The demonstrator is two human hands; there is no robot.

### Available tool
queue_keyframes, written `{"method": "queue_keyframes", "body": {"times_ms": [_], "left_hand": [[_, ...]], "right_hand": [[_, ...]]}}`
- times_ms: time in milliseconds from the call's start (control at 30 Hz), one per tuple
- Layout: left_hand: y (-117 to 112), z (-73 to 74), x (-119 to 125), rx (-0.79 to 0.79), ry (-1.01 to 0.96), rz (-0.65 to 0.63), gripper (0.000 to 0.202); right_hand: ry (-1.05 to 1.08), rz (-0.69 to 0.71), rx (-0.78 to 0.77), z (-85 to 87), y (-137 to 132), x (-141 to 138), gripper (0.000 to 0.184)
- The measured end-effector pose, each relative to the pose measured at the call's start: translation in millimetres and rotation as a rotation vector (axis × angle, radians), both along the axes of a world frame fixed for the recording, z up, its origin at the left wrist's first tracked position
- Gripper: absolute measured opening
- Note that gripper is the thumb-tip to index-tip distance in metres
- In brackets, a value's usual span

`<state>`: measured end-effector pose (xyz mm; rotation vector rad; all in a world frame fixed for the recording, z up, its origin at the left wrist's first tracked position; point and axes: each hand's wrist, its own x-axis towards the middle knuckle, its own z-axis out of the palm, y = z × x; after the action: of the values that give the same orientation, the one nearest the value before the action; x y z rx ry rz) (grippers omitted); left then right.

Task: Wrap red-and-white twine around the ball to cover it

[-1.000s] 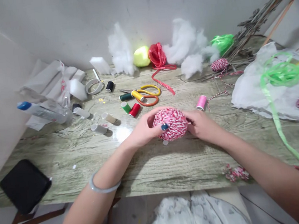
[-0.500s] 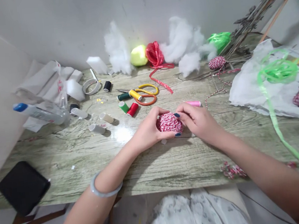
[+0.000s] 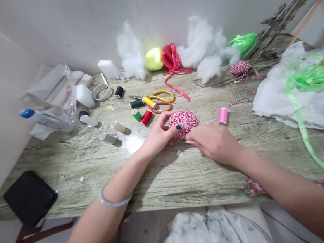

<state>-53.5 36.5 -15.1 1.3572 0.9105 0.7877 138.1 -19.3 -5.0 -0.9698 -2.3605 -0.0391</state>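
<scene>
A ball of red-and-white twine [image 3: 183, 120] rests on the wooden table [image 3: 168, 175] near its middle. My left hand [image 3: 159, 135] wraps round its left side, thumb on the front. My right hand [image 3: 213, 143] lies low just in front and to the right of the ball, fingers stretched toward its underside and touching it. A pink thread spool [image 3: 223, 115] stands just right of the ball.
Thread spools [image 3: 142, 114] and yellow-orange scissors [image 3: 161, 100] lie behind the ball. White stuffing [image 3: 203, 50], ribbons and a second twine ball [image 3: 239, 67] line the back wall. Green ribbon [image 3: 306, 81] trails over white paper at right. A black pad [image 3: 30, 197] sits at front left.
Both hands cupped the ball before. The ball has shifted a little away from me, and my right hand has dropped from its top to the table in front of it.
</scene>
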Motion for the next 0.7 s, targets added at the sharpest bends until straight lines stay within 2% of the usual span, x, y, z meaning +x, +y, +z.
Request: {"method": "queue_keyframes", "body": {"times_ms": [133, 200, 300, 400, 533, 600, 700], "left_hand": [[3, -3.0, 2, -0.117, -0.157, 0.124, 0.058], [4, -4.2, 1, -0.184, -0.208, 0.135, 0.059], [3, -3.4, -1, -0.213, -0.228, 0.071, 0.060], [0, 1.2, -3, -0.100, -0.228, -0.056, 0.061], [-4, 9.6, -4, 0.051, -0.075, -0.218, 0.057], [-7, 12.7, -3, 0.086, 0.085, -0.262, 0.055], [-11, 14.2, -3, 0.171, 0.279, -0.272, 0.056]], "right_hand": [[-0.097, 0.012, 0.013, -5.2, -2, -6, 0.032], [-0.123, -0.003, -0.026, -9.7, -2, -6, 0.030], [-0.161, -0.077, -0.133, -14.6, 4, 0, 0.023], [-0.104, -0.195, -0.366, -11.8, 12, 12, 0.018], [0.136, -0.178, -0.694, 1.7, 21, 26, 0.020], [0.209, -0.222, -0.759, 7.4, 23, 28, 0.021], [0.267, -0.300, -0.757, 10.7, 22, 26, 0.019]]}}
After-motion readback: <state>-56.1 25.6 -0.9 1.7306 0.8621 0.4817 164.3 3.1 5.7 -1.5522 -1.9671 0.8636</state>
